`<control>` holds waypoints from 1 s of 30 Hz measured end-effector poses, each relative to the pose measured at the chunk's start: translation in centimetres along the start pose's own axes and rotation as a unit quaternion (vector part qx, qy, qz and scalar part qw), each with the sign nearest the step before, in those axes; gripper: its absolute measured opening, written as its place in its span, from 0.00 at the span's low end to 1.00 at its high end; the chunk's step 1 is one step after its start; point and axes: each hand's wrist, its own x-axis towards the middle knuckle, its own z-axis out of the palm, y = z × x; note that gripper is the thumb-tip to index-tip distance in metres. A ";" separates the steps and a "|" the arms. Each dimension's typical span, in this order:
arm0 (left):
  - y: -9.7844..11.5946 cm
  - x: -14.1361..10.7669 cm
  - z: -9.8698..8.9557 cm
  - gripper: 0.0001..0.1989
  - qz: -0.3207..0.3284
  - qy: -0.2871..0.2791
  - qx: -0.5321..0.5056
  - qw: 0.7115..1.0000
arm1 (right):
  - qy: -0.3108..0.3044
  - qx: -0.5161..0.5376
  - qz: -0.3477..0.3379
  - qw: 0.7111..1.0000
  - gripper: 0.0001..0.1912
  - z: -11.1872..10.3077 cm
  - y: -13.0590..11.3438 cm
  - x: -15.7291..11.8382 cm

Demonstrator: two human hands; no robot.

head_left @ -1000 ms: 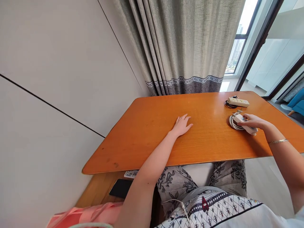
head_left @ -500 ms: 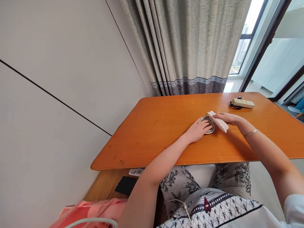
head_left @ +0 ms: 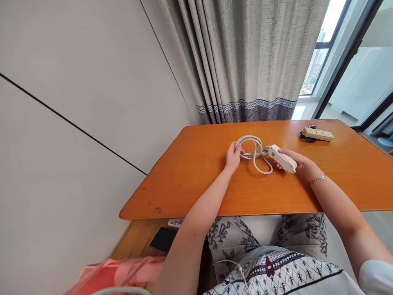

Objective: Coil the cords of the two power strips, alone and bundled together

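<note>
My right hand (head_left: pixel 296 159) grips a white power strip (head_left: pixel 283 159), its underside with a small dark label partly turned up. A white power cord (head_left: pixel 251 138) in loose loops joins the strip's left end. My left hand (head_left: pixel 233 156) is closed on the left side of these loops, thumb on top. One loop hangs down toward the near side, between the two hands. Both hands hold the things over the orange-brown wooden table (head_left: pixel 196 180).
A second, cream power strip (head_left: pixel 317 134) with a black cord lies at the table's far right. Behind the table hangs a grey curtain (head_left: pixel 251 61). A black phone (head_left: pixel 163 239) and a pink bag (head_left: pixel 123 272) are below the table's left front edge.
My left hand has moved left, drawing the cord's loops out from the strip and spreading them. The strip has turned slightly in my right hand, which stays nearly in place.
</note>
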 end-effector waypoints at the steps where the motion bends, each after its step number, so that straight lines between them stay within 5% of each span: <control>1: -0.1 0.3 0.0 0.10 -0.025 0.034 -0.059 0.997 | -0.001 0.002 0.006 1.000 0.17 0.1 0.1 0.0; 6: -0.2 2.0 -0.8 0.14 -0.130 0.188 -0.256 0.939 | -0.023 0.020 0.031 0.999 0.19 1.0 0.3 0.0; 12: -0.8 4.3 -4.0 0.19 -0.153 0.277 -0.270 0.910 | -0.041 0.048 0.015 0.998 0.22 1.5 0.3 0.6; 23: 2.7 6.1 -10.0 0.08 -0.025 0.424 -0.217 0.879 | 0.000 0.103 -0.122 0.987 0.20 -0.3 -0.5 0.4; 27: 3.9 6.0 -11.9 0.06 0.072 0.491 -0.095 0.863 | 0.068 0.233 -0.220 0.945 0.18 -2.1 -1.2 0.7; 30: 4.3 5.7 -13.6 0.06 0.071 0.514 0.021 0.855 | 0.141 0.309 -0.256 0.905 0.18 -3.4 -1.7 0.7</control>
